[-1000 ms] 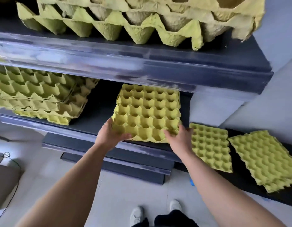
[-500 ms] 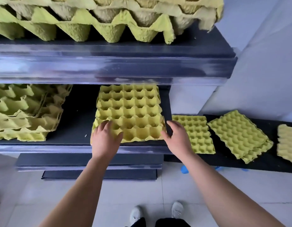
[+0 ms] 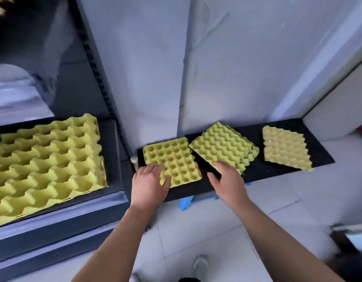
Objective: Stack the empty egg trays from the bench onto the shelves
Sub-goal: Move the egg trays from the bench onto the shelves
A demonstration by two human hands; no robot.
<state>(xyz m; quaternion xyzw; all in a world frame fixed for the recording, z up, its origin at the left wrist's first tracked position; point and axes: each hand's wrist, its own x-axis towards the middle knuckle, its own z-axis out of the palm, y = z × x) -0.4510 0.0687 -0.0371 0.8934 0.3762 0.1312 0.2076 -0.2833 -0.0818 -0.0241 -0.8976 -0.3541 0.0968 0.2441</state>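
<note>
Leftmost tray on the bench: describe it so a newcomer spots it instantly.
Find the low black bench against the wall, right of the shelves. The leftmost tray lies at its shelf end, the left hand resting on its near corner. It alone shows open cups; the middle tray and right tray lie bumps-up.

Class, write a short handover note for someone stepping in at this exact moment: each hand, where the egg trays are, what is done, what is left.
Left hand: open, laid on the near-left corner of the cups-up tray; no grip yet.
Right hand: open, at the near corner of the middle tray, bumps up.
Both trays and a third tray lie on the black bench; a shelf tray sits on the shelf at left.
Done: shelf tray placed.
Left: move the bench trays onto the shelves.
</note>
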